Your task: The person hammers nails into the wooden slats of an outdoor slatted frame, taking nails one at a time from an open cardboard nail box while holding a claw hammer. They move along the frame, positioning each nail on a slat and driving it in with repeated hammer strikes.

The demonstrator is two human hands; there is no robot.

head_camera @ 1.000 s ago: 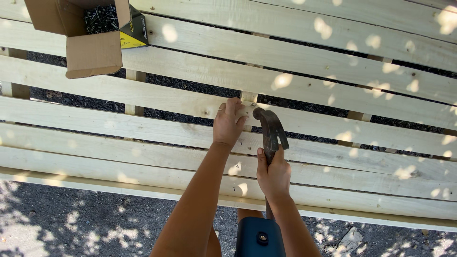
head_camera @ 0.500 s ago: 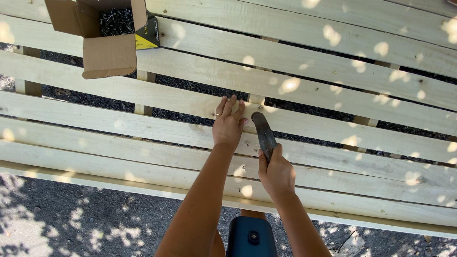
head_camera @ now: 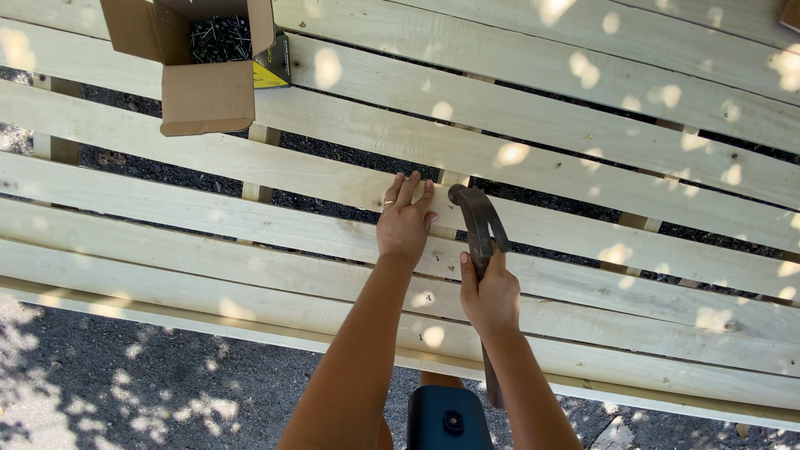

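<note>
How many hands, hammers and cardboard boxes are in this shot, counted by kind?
Hands: 2, the left hand flat on a pale wooden slat, the right hand gripping the hammer.
Hammers: 1, the claw hammer.
Cardboard boxes: 1, the open box with dark nails inside.
Total: 4
</note>
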